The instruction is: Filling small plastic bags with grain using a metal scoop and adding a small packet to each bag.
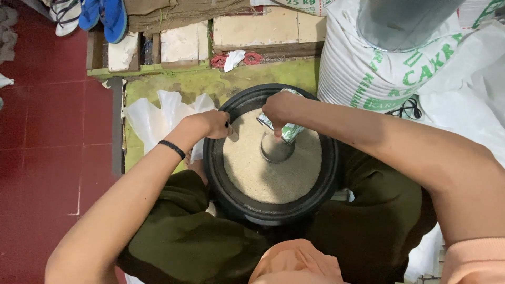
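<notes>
Orange shirt (294,263) at the bottom edge of the frame, with dark olive trousers (184,236) spread to either side — the person sits with knees apart around a black round tub (326,173) at centre frame. The tub is filled nearly to its rim with pale rice (263,179). Right hand (279,108), above the tub's upper middle, is closed around a metal can (276,142) with a green-and-white label, held tilted with its open mouth toward the camera and its lower part sunk in the rice. Left hand (213,123), at the tub's upper left rim, is pressed together, pinching the edge of a clear plastic bag (158,118) that lies left of the tub; a black band (172,149) circles that wrist. Upper right: a white printed sack (368,79). Upper left: blue sandals (102,16) on the red floor (47,105).
</notes>
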